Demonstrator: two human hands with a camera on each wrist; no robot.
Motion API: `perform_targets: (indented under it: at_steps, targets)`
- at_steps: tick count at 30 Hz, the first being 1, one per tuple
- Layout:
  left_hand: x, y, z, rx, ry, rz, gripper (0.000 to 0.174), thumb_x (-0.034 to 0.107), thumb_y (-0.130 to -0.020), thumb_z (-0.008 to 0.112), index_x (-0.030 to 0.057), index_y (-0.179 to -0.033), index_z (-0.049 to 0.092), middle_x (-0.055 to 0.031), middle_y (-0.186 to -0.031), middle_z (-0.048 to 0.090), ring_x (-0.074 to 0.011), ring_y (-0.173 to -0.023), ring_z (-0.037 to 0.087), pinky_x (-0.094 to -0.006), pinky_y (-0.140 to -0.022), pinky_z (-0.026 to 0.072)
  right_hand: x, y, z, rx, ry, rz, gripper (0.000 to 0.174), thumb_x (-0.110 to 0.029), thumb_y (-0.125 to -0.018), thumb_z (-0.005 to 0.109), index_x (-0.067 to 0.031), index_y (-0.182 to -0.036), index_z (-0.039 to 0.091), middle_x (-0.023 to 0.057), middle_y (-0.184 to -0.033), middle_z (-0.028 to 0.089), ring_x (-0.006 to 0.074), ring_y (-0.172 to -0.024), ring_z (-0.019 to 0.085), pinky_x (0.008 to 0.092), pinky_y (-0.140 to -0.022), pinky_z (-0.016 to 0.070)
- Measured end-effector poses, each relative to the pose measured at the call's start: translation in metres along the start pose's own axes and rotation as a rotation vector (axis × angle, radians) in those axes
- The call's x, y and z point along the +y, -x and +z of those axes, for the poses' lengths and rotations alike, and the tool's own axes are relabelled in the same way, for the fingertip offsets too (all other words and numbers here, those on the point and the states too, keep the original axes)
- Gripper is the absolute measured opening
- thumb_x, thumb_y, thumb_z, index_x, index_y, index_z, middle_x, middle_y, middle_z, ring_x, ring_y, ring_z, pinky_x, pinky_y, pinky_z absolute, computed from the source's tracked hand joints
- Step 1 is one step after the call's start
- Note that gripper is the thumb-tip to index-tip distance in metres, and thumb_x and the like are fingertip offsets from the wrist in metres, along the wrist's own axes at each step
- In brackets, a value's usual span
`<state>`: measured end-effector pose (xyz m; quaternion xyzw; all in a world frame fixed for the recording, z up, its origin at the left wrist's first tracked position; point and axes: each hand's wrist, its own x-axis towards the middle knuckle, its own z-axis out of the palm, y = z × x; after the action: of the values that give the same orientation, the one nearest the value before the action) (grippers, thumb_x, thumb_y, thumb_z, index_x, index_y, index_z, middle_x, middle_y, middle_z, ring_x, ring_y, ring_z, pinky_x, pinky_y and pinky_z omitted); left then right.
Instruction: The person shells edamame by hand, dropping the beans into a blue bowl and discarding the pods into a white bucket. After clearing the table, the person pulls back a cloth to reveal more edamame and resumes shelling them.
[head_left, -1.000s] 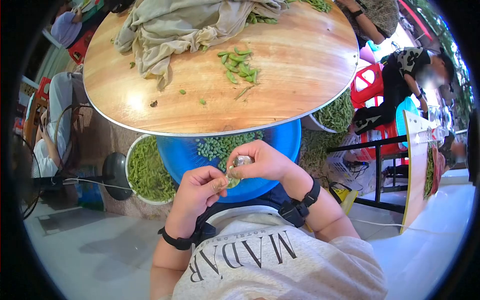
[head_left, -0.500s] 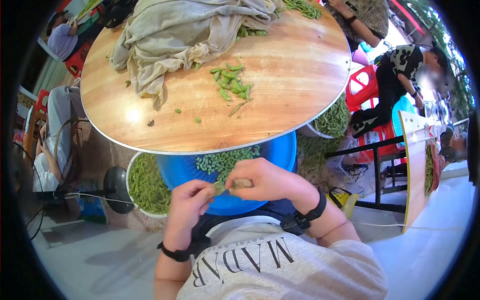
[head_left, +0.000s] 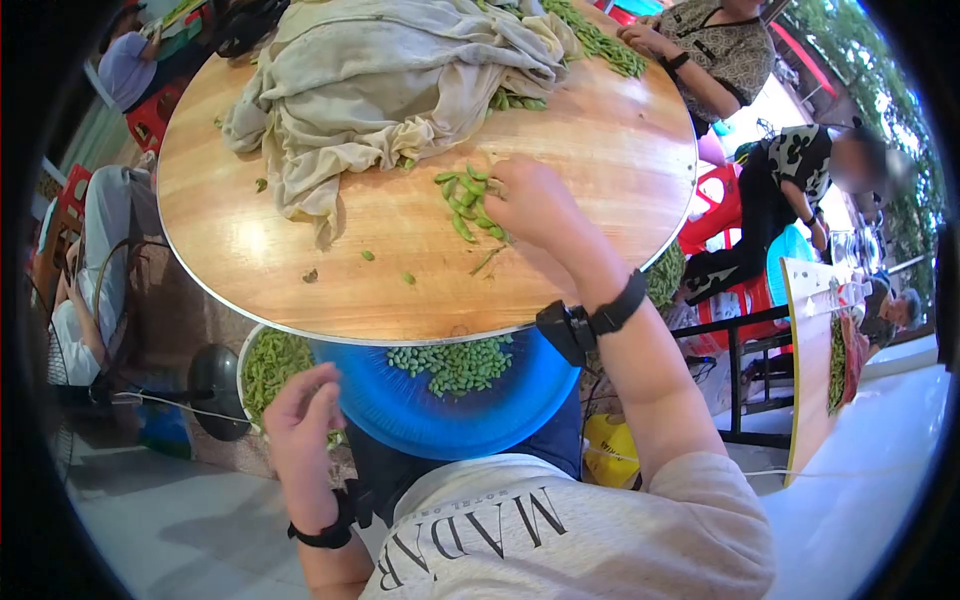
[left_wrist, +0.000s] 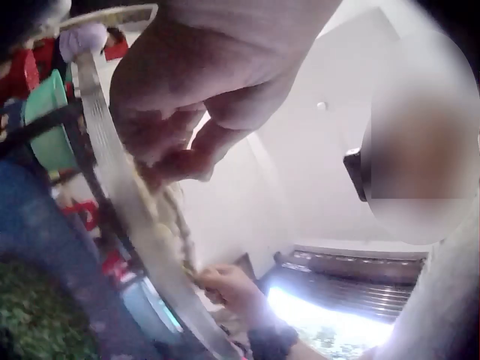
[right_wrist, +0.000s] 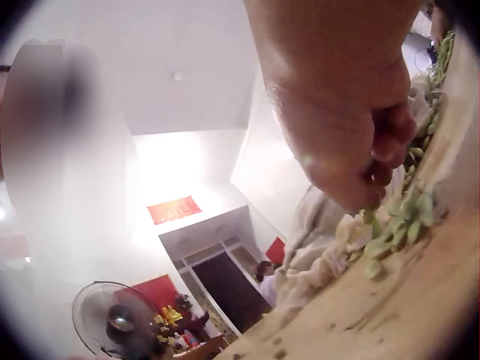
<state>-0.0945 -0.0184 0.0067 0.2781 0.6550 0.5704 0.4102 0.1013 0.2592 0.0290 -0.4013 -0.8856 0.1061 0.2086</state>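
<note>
My right hand (head_left: 535,205) reaches over the table to a small pile of green soybean pods (head_left: 463,208). In the right wrist view its fingers are curled, and the fingertips pinch a pod (right_wrist: 370,217) at the pile's edge. Lower left, my left hand (head_left: 303,420) hangs in front of a white tub of pods (head_left: 272,362), fingers loosely bent and nothing visible in them. A blue basin (head_left: 375,420) sits at my lap, partly under the table edge, with shelled green beans (head_left: 450,368) in it.
A crumpled beige cloth (head_left: 370,95) covers much of the far table (head_left: 330,300), with more pods (head_left: 605,45) at the far right. A person (head_left: 715,60) sits across at the right. A slanted wooden board (head_left: 808,370) and a yellow bag (head_left: 610,445) are at the right.
My hands were together over the basin, working on a pod. The right has gone forward to the table pile; the left has moved left to the tub, its fingers loosened.
</note>
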Motion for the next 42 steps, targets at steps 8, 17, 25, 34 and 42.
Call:
perform_targets:
  at_steps: [8, 17, 25, 34, 42]
  targets:
    - [0.026, -0.021, 0.104, -0.160, 0.516, -0.083, 0.022, 0.006, -0.082, 0.057, -0.0052, -0.102, 0.058, -0.0082, -0.084, 0.063, -0.0083, -0.051, 0.053, -0.0167, -0.042, 0.0352, -0.078, 0.085, -0.019, -0.116, -0.622, -0.036, 0.018, -0.010, -0.070, 0.061, -0.0009, -0.085, 0.058, 0.0148, -0.076, 0.055, 0.0303, -0.073, 0.054, 0.0361, -0.063, 0.0430]
    - [0.014, 0.008, 0.097, -0.130, 0.000, 0.187, 0.016, 0.003, -0.080, 0.060, -0.0021, -0.095, 0.061, -0.0057, -0.073, 0.061, -0.0085, -0.048, 0.050, -0.0186, -0.042, 0.0370, -0.073, 0.113, -0.019, -0.420, -1.223, 0.377, 0.025, -0.025, -0.090, 0.047, -0.0029, -0.084, 0.058, -0.0017, -0.061, 0.048, 0.0051, -0.053, 0.040, 0.0202, -0.047, 0.0343]
    - [0.009, 0.021, 0.095, -0.027, -0.511, 0.721, 0.017, -0.004, -0.073, 0.063, -0.0025, -0.090, 0.060, -0.0106, -0.068, 0.057, -0.0160, -0.057, 0.055, -0.0249, -0.051, 0.0432, -0.085, 0.125, -0.008, -0.478, -1.310, 0.341, 0.036, -0.033, -0.091, 0.045, -0.0032, -0.074, 0.052, -0.0008, -0.056, 0.046, 0.0054, -0.050, 0.040, 0.0205, -0.044, 0.0326]
    - [0.003, 0.027, 0.094, 0.030, -0.545, 0.845, 0.019, -0.002, -0.073, 0.063, -0.0018, -0.091, 0.059, -0.0122, -0.066, 0.054, -0.0251, -0.055, 0.054, -0.0319, -0.048, 0.0433, -0.094, 0.131, -0.003, -0.375, -1.187, 0.295, 0.029, -0.025, -0.091, 0.047, -0.0019, -0.074, 0.053, -0.0015, -0.055, 0.047, 0.0053, -0.049, 0.040, 0.0205, -0.044, 0.0339]
    - [0.006, 0.028, 0.091, 0.032, -0.535, 0.850, 0.020, -0.004, -0.072, 0.063, -0.0027, -0.091, 0.058, -0.0124, -0.067, 0.055, -0.0248, -0.055, 0.055, -0.0312, -0.048, 0.0443, -0.095, 0.130, -0.012, -0.477, -1.362, 0.370, 0.028, -0.024, -0.091, 0.047, -0.0021, -0.074, 0.052, -0.0011, -0.054, 0.046, 0.0047, -0.048, 0.039, 0.0205, -0.043, 0.0323]
